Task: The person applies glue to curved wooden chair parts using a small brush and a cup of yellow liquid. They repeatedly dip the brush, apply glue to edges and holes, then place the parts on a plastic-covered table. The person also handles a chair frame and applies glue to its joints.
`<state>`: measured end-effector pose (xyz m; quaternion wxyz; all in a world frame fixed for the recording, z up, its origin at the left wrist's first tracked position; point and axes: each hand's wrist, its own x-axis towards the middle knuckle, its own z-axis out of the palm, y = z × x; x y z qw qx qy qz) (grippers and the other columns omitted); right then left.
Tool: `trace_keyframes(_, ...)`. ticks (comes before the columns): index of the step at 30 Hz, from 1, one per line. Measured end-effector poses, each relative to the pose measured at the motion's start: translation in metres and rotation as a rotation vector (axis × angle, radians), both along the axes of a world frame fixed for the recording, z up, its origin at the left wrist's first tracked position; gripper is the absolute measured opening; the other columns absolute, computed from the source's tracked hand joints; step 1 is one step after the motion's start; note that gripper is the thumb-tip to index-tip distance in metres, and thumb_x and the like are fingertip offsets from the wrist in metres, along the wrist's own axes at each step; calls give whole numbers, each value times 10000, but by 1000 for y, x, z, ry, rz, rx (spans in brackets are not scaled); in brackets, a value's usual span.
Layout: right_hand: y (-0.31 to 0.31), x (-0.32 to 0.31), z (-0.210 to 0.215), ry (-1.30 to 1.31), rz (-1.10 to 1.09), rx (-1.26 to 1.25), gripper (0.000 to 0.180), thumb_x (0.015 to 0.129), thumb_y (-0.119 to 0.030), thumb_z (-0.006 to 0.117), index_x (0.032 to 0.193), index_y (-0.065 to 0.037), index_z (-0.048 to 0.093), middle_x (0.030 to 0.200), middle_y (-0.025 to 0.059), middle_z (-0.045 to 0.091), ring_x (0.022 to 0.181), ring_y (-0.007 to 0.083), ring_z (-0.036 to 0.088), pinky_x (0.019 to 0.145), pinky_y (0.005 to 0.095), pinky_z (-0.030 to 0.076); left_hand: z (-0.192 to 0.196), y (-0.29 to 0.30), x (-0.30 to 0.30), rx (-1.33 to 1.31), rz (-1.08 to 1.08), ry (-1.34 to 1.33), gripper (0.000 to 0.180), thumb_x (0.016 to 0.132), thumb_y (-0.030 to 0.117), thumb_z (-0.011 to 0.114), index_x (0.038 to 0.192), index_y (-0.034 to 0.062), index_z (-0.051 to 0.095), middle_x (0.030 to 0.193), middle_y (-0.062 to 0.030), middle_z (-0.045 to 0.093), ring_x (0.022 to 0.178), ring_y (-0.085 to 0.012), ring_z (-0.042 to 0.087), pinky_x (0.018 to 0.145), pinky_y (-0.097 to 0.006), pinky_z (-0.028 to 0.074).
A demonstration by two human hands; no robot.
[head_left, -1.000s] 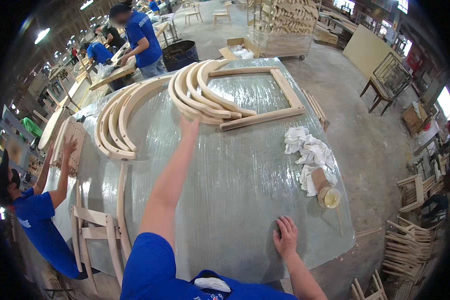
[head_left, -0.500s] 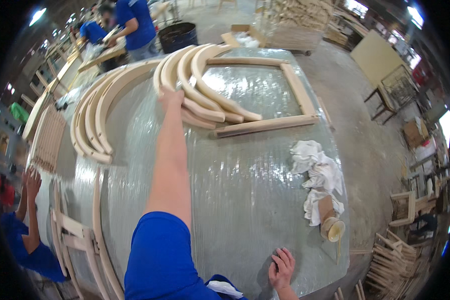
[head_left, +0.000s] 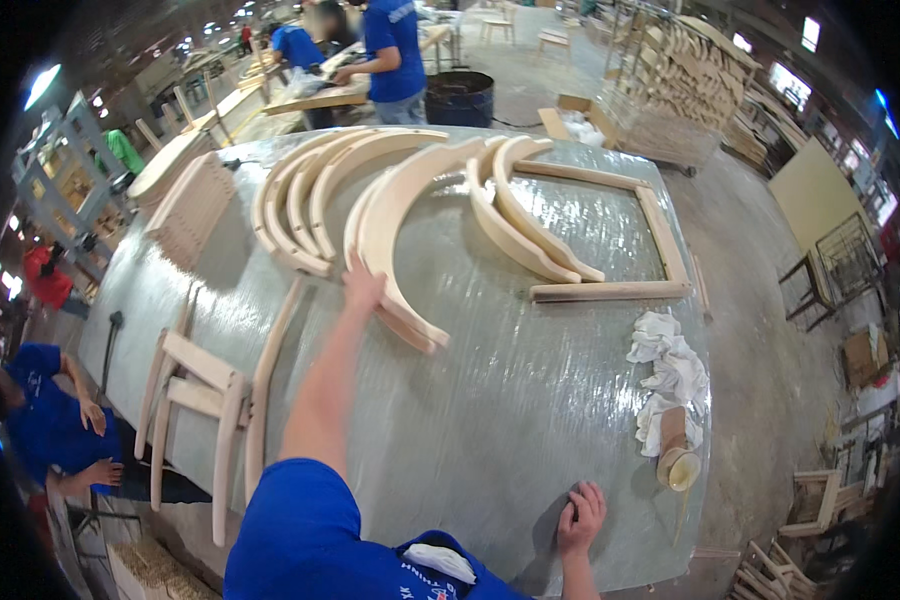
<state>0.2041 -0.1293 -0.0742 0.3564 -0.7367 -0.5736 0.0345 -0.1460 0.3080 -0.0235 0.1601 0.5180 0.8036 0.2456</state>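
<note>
The left arm (head_left: 315, 410) is pointing forward at nearly full length, slanting slightly right, and the left hand (head_left: 366, 289), a little blurred, is gripping with its back showing. The right forearm (head_left: 576, 577) is lying much closer in, and the right hand (head_left: 583, 518) is curling loosely, with nothing visible in it.

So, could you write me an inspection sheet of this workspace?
Surface: grey table, shiny.
Job's things: curved wooden pieces in three groups; a wooden frame by the right group.
Clutter: crumpled white cloths and a small container near the right edge.
Hands: left hand touches the middle group's outer edge, grip unclear; right hand is at the near right, fingers bent, nothing seen in it.
Cables: none I can clearly make out.
Surroundings: co-workers in blue; dark drum beyond the table.
</note>
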Motion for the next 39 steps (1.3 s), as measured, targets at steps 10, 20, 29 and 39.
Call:
trace_keyframes(10, 19, -30, -12, 1147, 130, -286, 394, 826, -212, 574, 1155, -11, 487, 1088, 180, 550, 1009, 309, 539, 844, 405, 465, 0, -317, -32, 106, -28, -688, 1014, 612, 48, 633, 1422, 35, 23, 1362, -235, 315, 1235, -298, 372, 988, -368, 358)
trace_keyframes(20, 29, -118, 102, 895, 819, -1057, 563, 758, -148, 647, 1249, 13, 422, 1034, 139, 599, 881, 206, 605, 732, 300, 496, 7, -491, 115, 156, 74, -1778, 639, 798, 100, 543, 1326, 133, 185, 1168, -99, 416, 1003, -236, 508, 810, -402, 475)
trace_keyframes(29, 1, -23, 108, -331, 767, -407, 680, 708, -114, 654, 1325, -87, 368, 1099, 180, 490, 971, 357, 517, 811, 450, 443, 64, -529, 110, 293, -445, -788, 383, 806, 190, 591, 1175, 105, 536, 1166, -98, 484, 1015, -181, 481, 848, -346, 440)
trace_keyframes(39, -56, -8, 88, -495, 475, -191, 750, 698, -160, 671, 1345, -56, 306, 1053, 187, 483, 966, 365, 477, 845, 465, 395, 63, -538, -37, -192, -312, 395, 847, 701, 398, 675, 1397, 175, 247, 1389, -178, 261, 1293, -437, 201, 1032, -582, 185)
